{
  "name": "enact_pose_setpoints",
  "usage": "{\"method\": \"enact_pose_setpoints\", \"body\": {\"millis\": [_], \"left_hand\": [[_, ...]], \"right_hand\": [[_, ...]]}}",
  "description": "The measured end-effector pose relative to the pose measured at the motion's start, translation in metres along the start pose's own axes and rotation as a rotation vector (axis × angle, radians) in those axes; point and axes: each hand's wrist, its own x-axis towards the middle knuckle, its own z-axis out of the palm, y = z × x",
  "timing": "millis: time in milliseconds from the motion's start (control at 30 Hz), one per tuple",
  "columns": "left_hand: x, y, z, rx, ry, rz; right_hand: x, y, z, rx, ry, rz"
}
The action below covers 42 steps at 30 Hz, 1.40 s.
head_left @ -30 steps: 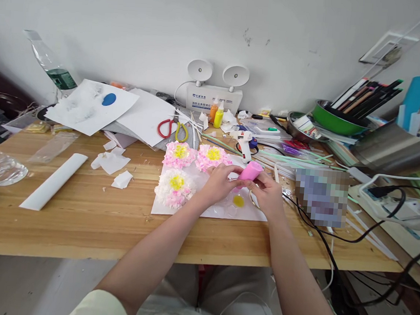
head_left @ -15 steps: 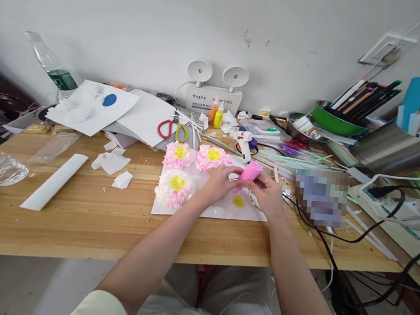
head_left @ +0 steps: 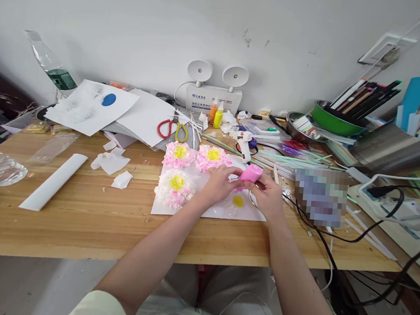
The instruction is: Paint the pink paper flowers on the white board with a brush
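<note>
Between my two hands is a rolled pink piece [head_left: 251, 173], its end facing up and to the right. My left hand [head_left: 220, 182] has its fingers closed on the roll's left side. On the right side my right hand [head_left: 266, 194] grips it too, with a metal ring [head_left: 253, 198] at its fingers, perhaps scissors. Below lies a white sheet [head_left: 205, 211] bearing a yellow disc [head_left: 238, 200] and clear plastic. Two pink flowers [head_left: 180, 155] [head_left: 213, 159] and a white-and-pink flower [head_left: 175, 189], all with yellow centres, sit left of my hands.
Behind my hands are a white glue gun [head_left: 245, 146], red-and-yellow-handled scissors [head_left: 173, 130] and small paint bottles [head_left: 218, 116]. Black cables [head_left: 350, 238] cross the right side. A white paper roll [head_left: 54, 181] lies left, beyond paper scraps [head_left: 112, 161].
The pink roll's upper end looks squeezed flatter and sits slightly lower. Both hands stay in nearly the same place.
</note>
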Motion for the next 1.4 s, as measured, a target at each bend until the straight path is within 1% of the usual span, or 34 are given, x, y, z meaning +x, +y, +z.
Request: {"method": "enact_pose_setpoints", "body": {"millis": [100, 200, 333, 433, 500, 600, 700, 867, 1000, 1133, 1300, 1400], "left_hand": [[0.0, 0.0, 0.0, -0.028, 0.016, -0.002], [0.0, 0.0, -0.002, -0.101, -0.002, 0.037], [0.0, 0.002, -0.005, -0.093, -0.012, 0.02], [0.001, 0.004, -0.004, -0.062, -0.001, -0.002], [0.001, 0.004, -0.003, -0.065, 0.004, 0.0], [0.001, 0.002, -0.003, -0.106, 0.006, 0.015], [0.001, 0.0, -0.004, -0.111, 0.006, 0.02], [0.001, 0.001, -0.004, -0.143, 0.016, 0.012], [0.001, 0.002, -0.007, -0.202, 0.078, 0.014], [0.0, 0.005, -0.01, -0.244, 0.13, 0.029], [-0.002, 0.008, -0.012, -0.153, 0.15, -0.007], [-0.002, 0.01, -0.013, -0.096, 0.147, -0.035]], "right_hand": [[0.0, 0.0, 0.001, 0.052, 0.016, 0.039], [0.001, 0.0, 0.002, 0.155, -0.011, 0.069], [0.001, 0.001, 0.001, 0.099, -0.024, 0.036], [0.001, 0.004, 0.001, 0.07, -0.001, 0.049], [0.001, 0.005, 0.001, 0.108, 0.01, 0.075], [0.002, 0.005, 0.003, 0.197, -0.01, 0.12], [0.002, 0.004, 0.004, 0.232, -0.013, 0.155], [0.002, 0.006, 0.003, 0.32, 0.034, 0.245], [0.006, 0.012, 0.002, 0.518, 0.112, 0.327], [0.01, 0.015, -0.001, 0.623, 0.131, 0.402], [0.01, 0.009, 0.0, 0.706, 0.187, 0.465], [0.008, 0.006, 0.002, 0.668, 0.184, 0.428]]}}
